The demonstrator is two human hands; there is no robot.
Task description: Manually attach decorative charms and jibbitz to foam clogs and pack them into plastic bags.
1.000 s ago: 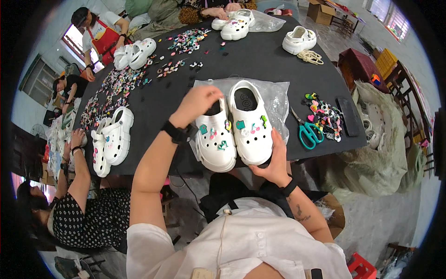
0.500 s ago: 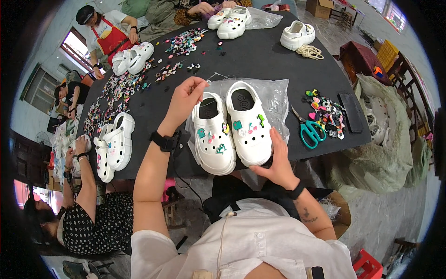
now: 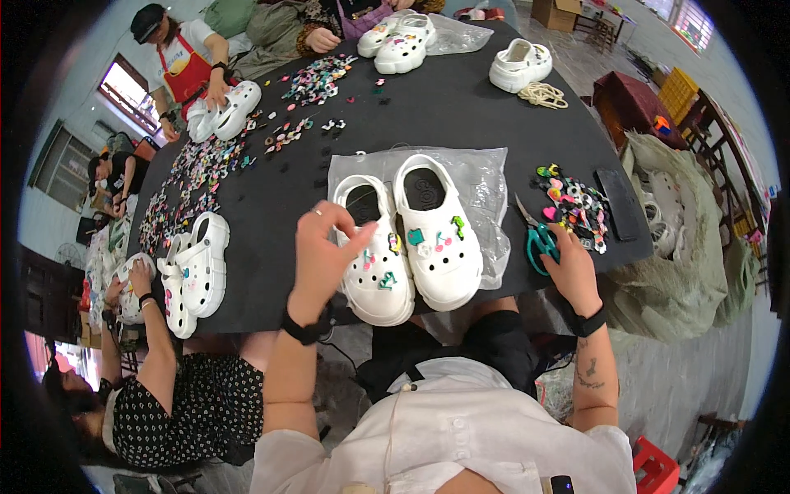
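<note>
A pair of white clogs (image 3: 407, 239) lies on a clear plastic bag (image 3: 485, 181) near the front edge of the black table (image 3: 436, 107). The left hand (image 3: 322, 251) hovers just left of the clogs, fingers (image 3: 350, 235) pinched narrow; whether they hold anything cannot be told. The right hand (image 3: 572, 272), right of the clogs, rests loosely spread beside green scissors (image 3: 539, 239) and a heap of colourful charms (image 3: 576, 202).

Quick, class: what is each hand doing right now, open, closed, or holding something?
Left hand: fingers pinched together over the left white clog; what it holds cannot be told.
Right hand: open, resting by the green scissors and charm pile.
</note>
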